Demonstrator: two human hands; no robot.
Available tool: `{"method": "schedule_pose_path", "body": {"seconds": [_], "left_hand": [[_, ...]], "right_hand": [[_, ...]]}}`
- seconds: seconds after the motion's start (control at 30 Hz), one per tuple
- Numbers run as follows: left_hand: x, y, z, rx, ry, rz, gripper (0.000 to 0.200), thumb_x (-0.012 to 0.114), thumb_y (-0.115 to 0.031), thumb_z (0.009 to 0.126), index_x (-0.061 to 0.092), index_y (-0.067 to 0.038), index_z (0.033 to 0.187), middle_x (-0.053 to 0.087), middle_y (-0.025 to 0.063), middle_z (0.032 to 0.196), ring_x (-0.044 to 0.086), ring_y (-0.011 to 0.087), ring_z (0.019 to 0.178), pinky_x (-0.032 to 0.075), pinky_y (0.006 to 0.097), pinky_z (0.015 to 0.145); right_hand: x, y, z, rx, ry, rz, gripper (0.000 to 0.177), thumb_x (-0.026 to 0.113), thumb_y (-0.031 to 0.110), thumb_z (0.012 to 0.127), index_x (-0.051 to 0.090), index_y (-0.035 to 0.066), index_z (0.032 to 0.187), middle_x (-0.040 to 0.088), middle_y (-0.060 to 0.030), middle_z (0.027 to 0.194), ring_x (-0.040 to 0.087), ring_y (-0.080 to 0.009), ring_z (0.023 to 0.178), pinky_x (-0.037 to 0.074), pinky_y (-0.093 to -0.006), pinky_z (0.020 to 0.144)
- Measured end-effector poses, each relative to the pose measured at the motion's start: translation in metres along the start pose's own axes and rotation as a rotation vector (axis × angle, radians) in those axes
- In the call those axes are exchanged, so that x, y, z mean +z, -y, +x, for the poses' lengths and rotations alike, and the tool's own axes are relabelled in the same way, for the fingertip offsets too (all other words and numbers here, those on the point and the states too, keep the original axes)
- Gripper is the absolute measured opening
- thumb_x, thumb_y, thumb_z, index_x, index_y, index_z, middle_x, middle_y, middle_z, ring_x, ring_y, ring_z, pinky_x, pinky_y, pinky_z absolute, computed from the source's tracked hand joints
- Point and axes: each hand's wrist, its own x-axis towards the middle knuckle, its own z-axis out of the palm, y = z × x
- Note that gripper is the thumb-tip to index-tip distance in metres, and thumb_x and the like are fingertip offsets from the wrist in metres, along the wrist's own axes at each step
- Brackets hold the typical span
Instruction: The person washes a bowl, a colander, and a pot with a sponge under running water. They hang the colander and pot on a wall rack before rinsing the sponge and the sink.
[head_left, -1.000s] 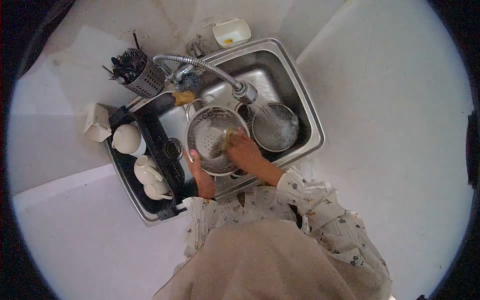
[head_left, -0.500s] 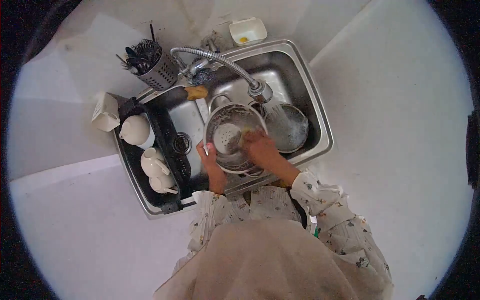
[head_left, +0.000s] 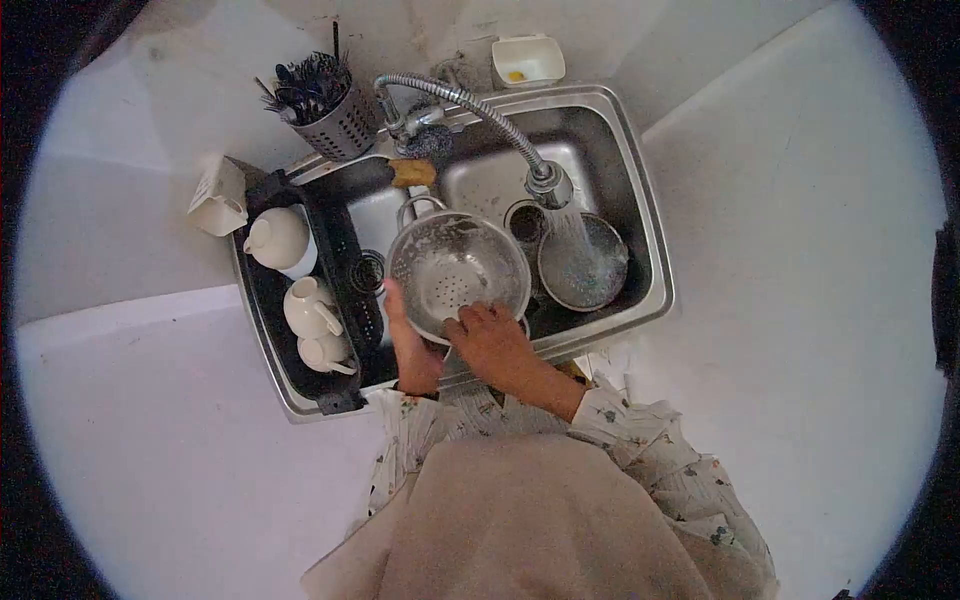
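A metal colander [head_left: 480, 255] with soapy smears on its inner wall is tipped towards me over the sink's middle. My left hand [head_left: 410, 345] grips its left near rim, thumb up along the outside and the other fingers hidden beneath. Inside the near wall, the curled fingers of my right hand [head_left: 492, 345] press on the metal; whatever lies under them is hidden. To the right, water runs from the flexible faucet [head_left: 548, 180] into a round metal pan [head_left: 583, 265] in the right basin.
A black rack [head_left: 330, 300] at the sink's left holds a cream teapot [head_left: 278, 240] and cream cups [head_left: 312, 308]. Behind stand a perforated cutlery holder [head_left: 340, 128] and a white dish [head_left: 528, 62]. A yellow-brown sponge-like piece [head_left: 412, 173] rests on the divider.
My right hand has moved from the colander's right inner side down to its near wall. The colander now shows more of its far handle. The whole view has shifted slightly.
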Motion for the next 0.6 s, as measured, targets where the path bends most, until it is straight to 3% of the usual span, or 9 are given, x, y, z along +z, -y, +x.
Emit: {"method": "schedule_pose_path", "body": {"seconds": [0.1,0.13,0.2,0.3,0.37,0.47,0.5,0.57,0.6], "left_hand": [[-0.014,-0.02,0.003,0.006,-0.066,-0.023,0.068,0.033,-0.062,0.085,0.041,-0.007,0.124,0.048,0.0106,0.122,0.047,0.0294,0.109,0.037,0.0407,0.092],[0.0,-0.03,-0.008,-0.023,-0.186,0.072,0.071,0.029,-0.065,0.084,0.042,-0.006,0.123,0.049,0.0102,0.121,0.046,0.0277,0.111,0.036,0.0402,0.092],[-0.016,-0.026,0.0,0.012,-0.13,0.087,0.069,0.033,-0.062,0.085,0.039,-0.006,0.125,0.049,0.0105,0.121,0.046,0.0268,0.111,0.037,0.0407,0.09],[-0.033,-0.002,0.014,0.073,-0.017,0.159,0.062,0.036,-0.054,0.088,0.037,-0.005,0.128,0.048,0.0107,0.121,0.046,0.026,0.111,0.038,0.0409,0.088],[-0.042,0.018,0.022,0.093,0.052,0.22,0.057,0.036,-0.049,0.09,0.038,-0.005,0.127,0.048,0.0106,0.123,0.047,0.026,0.11,0.039,0.0405,0.089],[-0.038,0.034,0.024,-0.164,0.177,-0.229,0.042,0.038,-0.03,0.093,0.041,-0.004,0.125,0.047,0.0108,0.126,0.048,0.0277,0.112,0.04,0.0422,0.095],[-0.036,0.033,0.025,-0.175,0.182,-0.221,0.042,0.038,-0.03,0.093,0.041,-0.004,0.125,0.047,0.0108,0.126,0.048,0.0277,0.112,0.04,0.0422,0.095],[-0.035,0.03,0.028,-0.226,0.214,-0.245,0.038,0.037,-0.028,0.094,0.043,-0.003,0.122,0.049,0.0114,0.123,0.049,0.0277,0.111,0.039,0.0428,0.095],[-0.031,0.027,0.029,-0.234,0.215,-0.237,0.038,0.037,-0.028,0.094,0.043,-0.003,0.122,0.049,0.0114,0.123,0.049,0.0277,0.111,0.039,0.0428,0.095]], "right_hand": [[-0.01,0.009,0.01,-0.007,-0.015,0.034,0.029,0.047,0.017,0.079,0.054,0.005,0.105,0.056,-0.0137,0.1,0.052,-0.027,0.1,0.037,-0.0426,0.086],[-0.012,0.007,0.013,0.0,-0.104,0.073,0.029,0.054,0.019,0.076,0.053,0.004,0.102,0.056,-0.0129,0.095,0.053,-0.0275,0.094,0.037,-0.0412,0.081],[-0.021,0.004,0.016,0.012,-0.19,0.11,0.031,0.061,0.02,0.074,0.053,0.003,0.098,0.056,-0.0121,0.09,0.054,-0.0279,0.088,0.038,-0.0398,0.077],[-0.042,-0.003,0.012,0.212,-0.142,0.378,0.03,0.053,0.025,0.083,0.053,0.005,0.105,0.058,-0.016,0.099,0.055,-0.0329,0.092,0.04,-0.0427,0.082],[-0.051,-0.01,0.007,0.519,-0.239,0.996,0.04,0.057,0.033,0.083,0.051,0.002,0.109,0.059,-0.0164,0.1,0.057,-0.0313,0.092,0.042,-0.0391,0.082],[-0.041,-0.02,0.001,0.576,-0.446,1.313,0.05,0.058,0.039,0.083,0.05,-0.001,0.112,0.059,-0.0135,0.103,0.056,-0.0249,0.095,0.043,-0.0341,0.083],[-0.034,-0.024,0.0,0.586,-0.458,1.314,0.05,0.058,0.039,0.083,0.05,-0.001,0.112,0.059,-0.0135,0.103,0.056,-0.0249,0.095,0.043,-0.0341,0.083],[-0.018,-0.032,-0.003,0.77,-0.574,1.762,0.051,0.056,0.04,0.084,0.05,-0.002,0.113,0.059,-0.009,0.103,0.055,-0.02,0.093,0.043,-0.0321,0.082],[-0.015,-0.038,-0.005,0.777,-0.583,1.766,0.051,0.056,0.04,0.084,0.05,-0.002,0.113,0.059,-0.009,0.103,0.055,-0.02,0.093,0.043,-0.0321,0.082]]}}
